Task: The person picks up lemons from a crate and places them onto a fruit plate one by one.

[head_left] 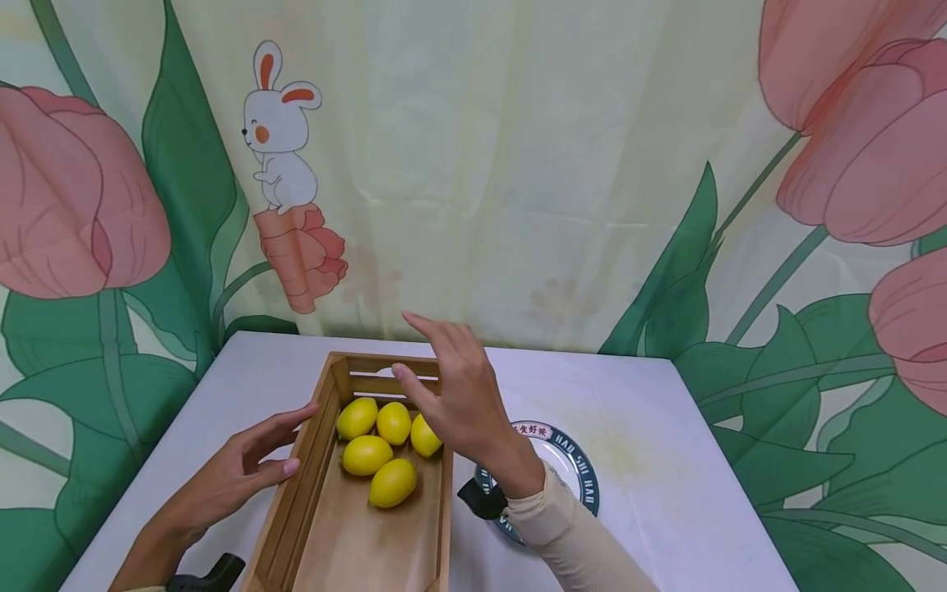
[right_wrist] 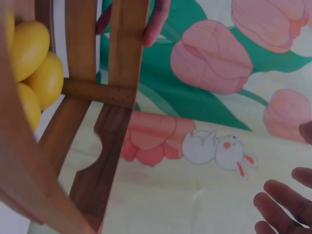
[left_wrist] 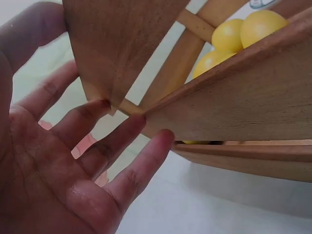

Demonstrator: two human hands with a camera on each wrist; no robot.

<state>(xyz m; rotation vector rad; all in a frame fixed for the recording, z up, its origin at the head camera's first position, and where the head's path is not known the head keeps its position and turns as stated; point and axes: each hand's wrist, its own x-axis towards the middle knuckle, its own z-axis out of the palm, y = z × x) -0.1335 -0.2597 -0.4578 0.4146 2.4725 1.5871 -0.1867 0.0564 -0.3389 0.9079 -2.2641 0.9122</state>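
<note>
A wooden crate (head_left: 348, 547) with slatted sides stands on the table, holding several yellow lemons (head_left: 393, 483) toward its far end. My left hand (head_left: 229, 485) is at the crate's left side. In the left wrist view, its extended fingertips (left_wrist: 163, 141) touch the outside of the slats. Over the crate's far right part hovers my right hand (head_left: 466, 395), fingers extended, holding nothing. It hides part of the right rim and of one lemon in the head view. The right wrist view shows those fingers (right_wrist: 275, 204) apart from the crate.
A round plate (head_left: 588, 473) with a dark lettered rim lies right of the crate, partly covered by my right forearm. The table has a white cover (head_left: 666, 493). Behind it hangs a curtain (head_left: 518, 164) printed with tulips and a rabbit.
</note>
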